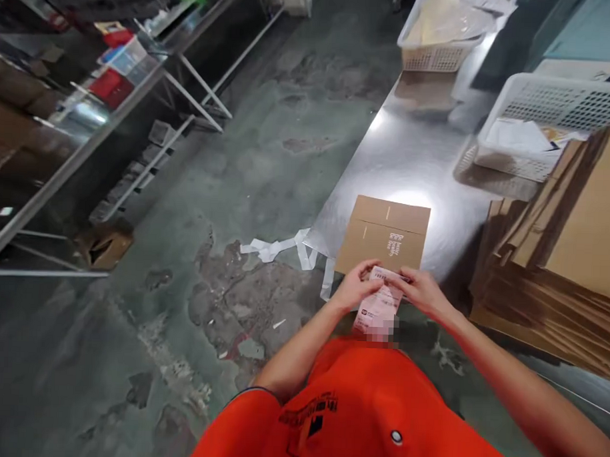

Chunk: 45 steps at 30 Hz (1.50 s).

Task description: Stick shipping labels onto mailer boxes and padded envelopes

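Observation:
A printed pinkish-white label strip (377,304) hangs between my two hands near the metal table's front edge. My left hand (357,285) pinches its upper left side. At its upper right, my right hand (420,288) has its fingers closed on the same strip. Just beyond both hands, a flat brown cardboard box (385,234) with white printed text lies on the steel table (362,170). The strip's lower end is blurred by pixelation.
Flattened cardboard (580,231) is stacked on the right. White baskets (540,97) holding papers stand at the back right. White paper strips (269,249) trail from the table's left corner to the floor. Another metal table (101,115) stands left.

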Tool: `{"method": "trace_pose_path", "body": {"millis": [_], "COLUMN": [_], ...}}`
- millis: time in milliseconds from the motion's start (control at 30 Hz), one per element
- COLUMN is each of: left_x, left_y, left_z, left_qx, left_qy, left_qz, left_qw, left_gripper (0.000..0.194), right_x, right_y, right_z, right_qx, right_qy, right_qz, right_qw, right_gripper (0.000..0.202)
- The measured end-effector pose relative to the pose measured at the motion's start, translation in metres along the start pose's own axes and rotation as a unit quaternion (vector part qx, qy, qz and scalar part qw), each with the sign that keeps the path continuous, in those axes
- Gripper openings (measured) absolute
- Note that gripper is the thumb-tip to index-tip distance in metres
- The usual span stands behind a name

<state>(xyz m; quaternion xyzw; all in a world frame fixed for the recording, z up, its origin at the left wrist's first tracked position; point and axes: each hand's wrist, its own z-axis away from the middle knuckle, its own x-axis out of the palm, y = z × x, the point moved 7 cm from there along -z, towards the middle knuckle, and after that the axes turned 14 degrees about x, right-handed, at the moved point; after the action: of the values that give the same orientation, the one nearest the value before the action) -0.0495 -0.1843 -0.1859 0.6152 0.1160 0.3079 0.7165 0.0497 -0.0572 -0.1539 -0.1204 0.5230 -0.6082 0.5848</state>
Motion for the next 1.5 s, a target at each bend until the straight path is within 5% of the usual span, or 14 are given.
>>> {"method": "trace_pose_path", "body": {"millis": [67, 200, 367, 467, 600, 800, 933, 1000, 1100, 1200, 1267, 1333, 1433, 1500], "left_x": [-0.003, -0.020, -0.043, -0.066, -0.099, -0.141, -0.140, -0.136, -0.133, -0.138, -0.140, -0.134, -0.105, -0.080], "left_y": [-0.016, -0.065, -0.125, -0.147, -0.138, -0.086, -0.094, -0.101, -0.105, -0.102, -0.096, -0.087, -0.073, -0.066], "left_z": [-0.011, -0.013, 0.028, 0.064, 0.083, 0.018, -0.006, -0.002, 0.013, 0.032, 0.039, 0.039, 0.034, 0.033], "left_qx": [-0.027, -0.084, -0.192, -0.255, -0.230, -0.069, -0.123, -0.147, -0.158, -0.150, -0.145, -0.145, -0.160, -0.175], "left_qy": [0.025, 0.094, 0.071, 0.077, 0.112, 0.232, 0.250, 0.243, 0.235, 0.284, 0.303, 0.268, 0.160, 0.080], "left_qz": [-0.038, -0.082, -0.009, -0.001, 0.015, -0.059, -0.098, -0.096, -0.060, 0.063, 0.144, 0.180, 0.193, 0.172], "left_qw": [0.999, 0.989, 0.979, 0.964, 0.967, 0.968, 0.955, 0.954, 0.957, 0.945, 0.931, 0.935, 0.955, 0.966], "left_gripper": [0.034, 0.037, 0.050, 0.053, 0.051, 0.051, 0.031, 0.022, 0.022, 0.027, 0.031, 0.036, 0.050, 0.057], "right_x": [0.008, 0.016, 0.013, 0.013, 0.014, 0.084, 0.125, 0.103, 0.031, 0.010, 0.006, -0.016, -0.086, -0.150], "right_y": [0.004, 0.018, 0.031, 0.033, 0.031, 0.024, 0.034, 0.051, 0.091, 0.106, 0.084, 0.045, -0.015, -0.036], "right_z": [-0.003, -0.029, -0.111, -0.146, -0.155, -0.144, -0.098, -0.077, -0.049, -0.020, -0.004, 0.020, 0.084, 0.142], "right_qx": [0.000, -0.029, -0.014, 0.012, 0.008, -0.095, -0.226, -0.179, 0.104, 0.275, 0.267, 0.198, 0.088, 0.089], "right_qy": [-0.003, 0.019, 0.116, 0.138, 0.193, 0.189, 0.039, 0.061, 0.255, 0.237, 0.209, 0.245, 0.379, 0.502], "right_qz": [0.021, 0.118, 0.247, 0.319, 0.340, 0.342, 0.349, 0.315, 0.204, 0.043, -0.067, -0.143, -0.132, -0.078], "right_qw": [1.000, 0.992, 0.962, 0.938, 0.920, 0.915, 0.909, 0.930, 0.940, 0.931, 0.938, 0.938, 0.912, 0.857], "right_gripper": [0.043, 0.031, 0.027, 0.042, 0.063, 0.060, 0.057, 0.049, 0.044, 0.042, 0.047, 0.052, 0.052, 0.055]}}
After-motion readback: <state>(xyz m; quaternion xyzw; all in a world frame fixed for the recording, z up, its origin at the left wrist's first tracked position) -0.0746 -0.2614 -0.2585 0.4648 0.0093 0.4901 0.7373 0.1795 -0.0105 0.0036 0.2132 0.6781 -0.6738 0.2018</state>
